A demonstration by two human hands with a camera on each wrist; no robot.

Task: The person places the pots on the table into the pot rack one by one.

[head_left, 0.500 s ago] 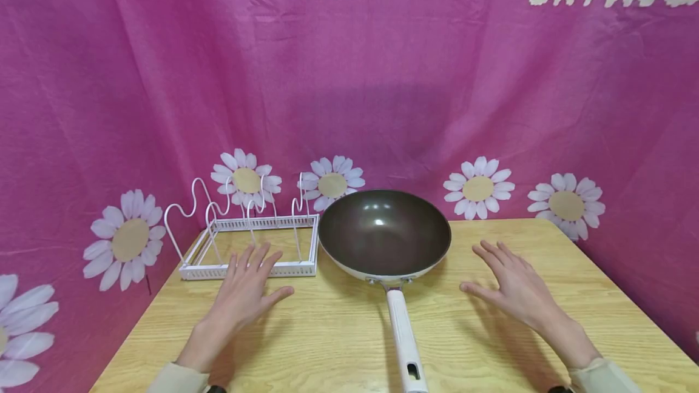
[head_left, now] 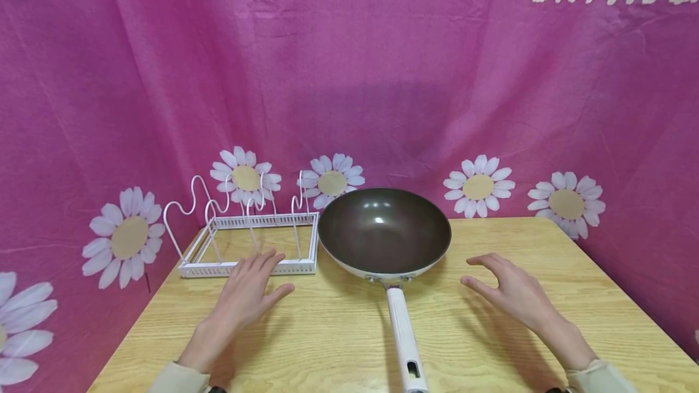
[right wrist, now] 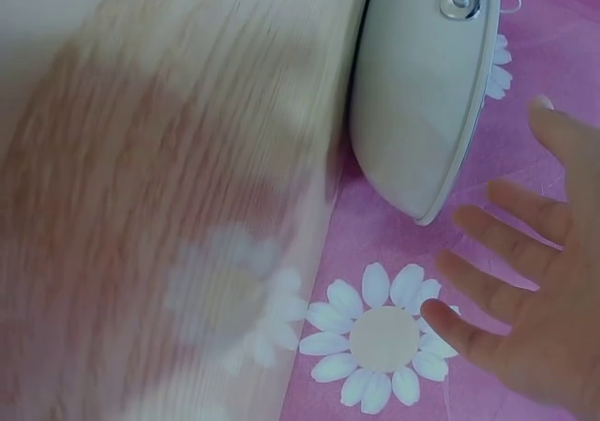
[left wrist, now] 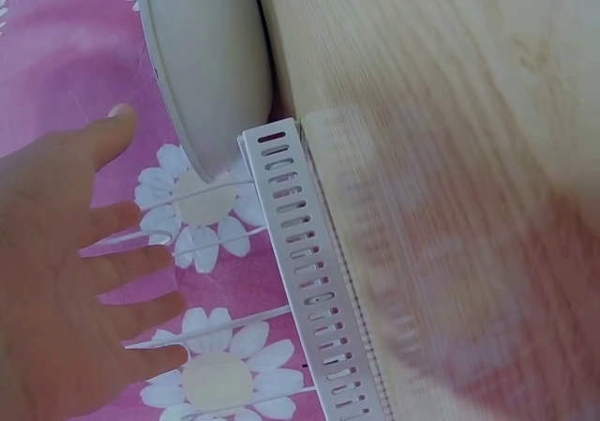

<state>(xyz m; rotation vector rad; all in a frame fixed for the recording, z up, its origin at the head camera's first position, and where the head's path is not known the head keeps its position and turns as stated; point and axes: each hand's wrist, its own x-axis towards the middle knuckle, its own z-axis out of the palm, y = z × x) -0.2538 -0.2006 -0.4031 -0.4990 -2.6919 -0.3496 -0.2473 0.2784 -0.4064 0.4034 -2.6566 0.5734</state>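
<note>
A wok [head_left: 384, 232] with a dark inside and a cream outer wall sits on the wooden table, its white handle [head_left: 403, 338] pointing toward me. To its left stands a white wire pan rack [head_left: 297, 268] with a slotted base and upright curved dividers. My left hand [head_left: 244, 293] hovers just in front of the rack's near edge, fingers spread and holding nothing. To the right of the wok, my right hand [head_left: 516, 293] hangs over the table with its fingers relaxed, also holding nothing. Both wrist views show the wok's cream side [right wrist: 417, 102] apart from the fingers.
A pink cloth [head_left: 382, 77] printed with daisies and white lettering hangs behind and along both sides of the table [head_left: 453, 344]. The rack's right side stands close beside the wok.
The right hand's fingers have bent slightly and drawn together. My left hand's fingers have come a little closer to one another. Wok and rack stay in place.
</note>
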